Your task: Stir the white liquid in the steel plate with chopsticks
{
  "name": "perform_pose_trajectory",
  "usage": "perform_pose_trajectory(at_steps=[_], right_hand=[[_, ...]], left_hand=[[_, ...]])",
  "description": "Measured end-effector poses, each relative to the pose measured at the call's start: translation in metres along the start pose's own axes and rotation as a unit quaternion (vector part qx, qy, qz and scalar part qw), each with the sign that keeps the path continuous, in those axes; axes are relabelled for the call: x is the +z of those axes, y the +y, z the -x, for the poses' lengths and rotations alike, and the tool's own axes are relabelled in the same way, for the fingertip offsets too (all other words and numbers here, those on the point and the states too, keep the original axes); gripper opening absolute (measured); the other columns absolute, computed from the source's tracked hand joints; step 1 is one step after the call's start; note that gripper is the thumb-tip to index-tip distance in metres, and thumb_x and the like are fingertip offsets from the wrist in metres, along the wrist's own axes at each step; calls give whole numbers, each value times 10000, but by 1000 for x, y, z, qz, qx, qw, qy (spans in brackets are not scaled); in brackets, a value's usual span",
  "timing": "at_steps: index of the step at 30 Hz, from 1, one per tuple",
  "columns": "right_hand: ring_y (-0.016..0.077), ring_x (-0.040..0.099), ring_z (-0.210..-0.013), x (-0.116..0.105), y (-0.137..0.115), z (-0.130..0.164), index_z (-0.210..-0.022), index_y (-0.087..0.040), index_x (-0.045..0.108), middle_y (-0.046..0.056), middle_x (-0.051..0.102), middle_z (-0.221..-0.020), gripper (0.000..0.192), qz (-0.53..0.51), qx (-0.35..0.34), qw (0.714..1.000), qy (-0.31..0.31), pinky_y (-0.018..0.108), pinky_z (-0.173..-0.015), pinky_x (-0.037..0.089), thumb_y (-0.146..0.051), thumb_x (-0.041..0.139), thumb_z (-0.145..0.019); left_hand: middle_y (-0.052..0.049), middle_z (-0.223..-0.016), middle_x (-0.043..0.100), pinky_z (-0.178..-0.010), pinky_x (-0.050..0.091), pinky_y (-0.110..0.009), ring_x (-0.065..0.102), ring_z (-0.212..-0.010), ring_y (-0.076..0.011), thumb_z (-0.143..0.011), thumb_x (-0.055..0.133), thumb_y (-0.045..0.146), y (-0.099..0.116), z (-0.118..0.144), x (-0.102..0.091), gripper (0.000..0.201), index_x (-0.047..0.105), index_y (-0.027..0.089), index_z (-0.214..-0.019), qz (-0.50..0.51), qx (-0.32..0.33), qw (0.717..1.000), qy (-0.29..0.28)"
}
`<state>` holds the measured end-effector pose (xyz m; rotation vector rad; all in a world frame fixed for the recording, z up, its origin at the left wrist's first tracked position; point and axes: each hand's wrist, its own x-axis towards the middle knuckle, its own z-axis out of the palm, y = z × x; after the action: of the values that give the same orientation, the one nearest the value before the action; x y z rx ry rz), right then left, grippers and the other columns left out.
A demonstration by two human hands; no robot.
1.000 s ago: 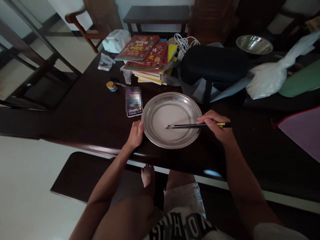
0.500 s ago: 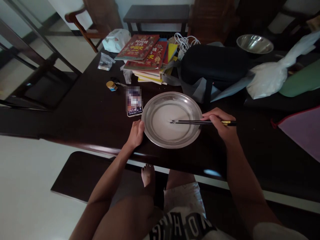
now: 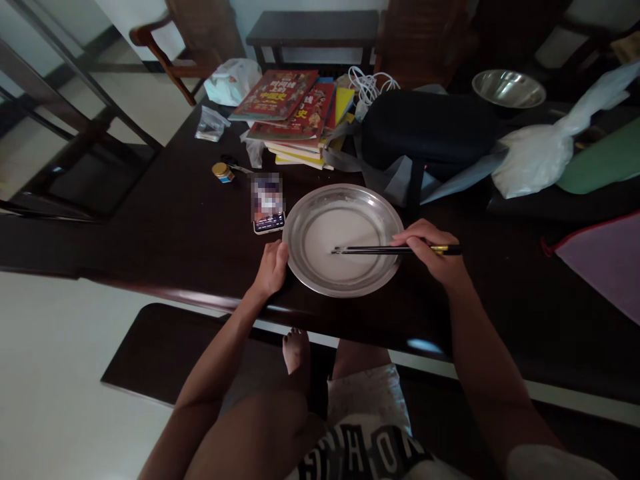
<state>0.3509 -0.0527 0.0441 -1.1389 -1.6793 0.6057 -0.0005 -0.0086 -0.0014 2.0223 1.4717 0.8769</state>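
A wide metal basin (image 3: pixel 345 288) rests near the front edge of the dark table, with a whitish liquid (image 3: pixel 340 230) in its bottom. My left hand (image 3: pixel 273 268) is closed on the basin's left rim, the thumb along the edge and the other fingers partly hidden. In my right hand (image 3: pixel 435 250) is a pair of black chopsticks (image 3: pixel 373 251) with gold bands near the back end. They lie almost level over the basin's right rim, their whitish-coated tips at the liquid, left of its middle.
Left of the basin lies a phone (image 3: pixel 269 223), with a small gold-lidded jar (image 3: pixel 223 173) and scissors (image 3: pixel 240 167) beyond. Behind stand stacked books (image 3: pixel 295 107) and a black case (image 3: pixel 430 127). Rightward are a tied white bag (image 3: pixel 535 160), another metal bowl (image 3: pixel 509 89) and a purple cloth (image 3: pixel 605 267).
My right hand and the chopsticks have shifted left and slightly toward me, so the tips sit lower and further left in the liquid. My left hand and the basin have barely moved.
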Motion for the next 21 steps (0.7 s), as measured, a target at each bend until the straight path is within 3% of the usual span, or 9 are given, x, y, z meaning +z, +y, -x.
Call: perform_pose_trajectory(at_steps=[3, 6, 11, 16, 21], right_hand=[[227, 740, -867, -1, 1, 0, -968, -323, 819, 12, 829, -909, 199, 3, 1, 1000, 13, 421, -801, 583, -359, 627, -1007], [233, 738, -815, -1, 2, 1, -982, -317, 818, 12, 817, -824, 219, -6, 14, 999, 43, 432, -792, 578, -395, 616, -1015], [232, 734, -862, 1, 1, 1, -961, -316, 820, 18, 823, -897, 214, 3, 7, 1000, 1, 433, -808, 589, -377, 620, -1007], [225, 744, -815, 0, 2, 1, -988, -315, 815, 13, 815, -838, 207, -4, 13, 999, 38, 420, -789, 585, -372, 618, -1012], [227, 737, -847, 1, 1, 0, -958, -322, 818, 14, 821, -888, 201, 0, -7, 1000, -2, 420, -791, 587, -369, 628, -1005]], left_hand=[[-66, -629, 558, -745, 525, -401, 544, -659, -219, -1012, 137, 760, 2, 0, -1, 713, 430, 251, -608, 2, -2, 1000, -3], [-65, -628, 552, -732, 519, -400, 533, -656, -219, -1008, 148, 768, 2, -1, -1, 711, 427, 251, -608, 8, -3, 1000, -2], [-72, -644, 572, -743, 523, -402, 545, -665, -223, -1016, 140, 750, 1, 0, -1, 709, 445, 248, -619, 5, -1, 1000, -4], [-90, -676, 614, -776, 544, -418, 579, -689, -234, -1030, 158, 723, -1, 1, 0, 706, 483, 238, -632, 1, 1, 1000, 3], [-76, -667, 591, -778, 538, -411, 572, -683, -227, -1033, 181, 718, -3, 1, 1, 704, 494, 237, -624, 12, 2, 1000, 1]])
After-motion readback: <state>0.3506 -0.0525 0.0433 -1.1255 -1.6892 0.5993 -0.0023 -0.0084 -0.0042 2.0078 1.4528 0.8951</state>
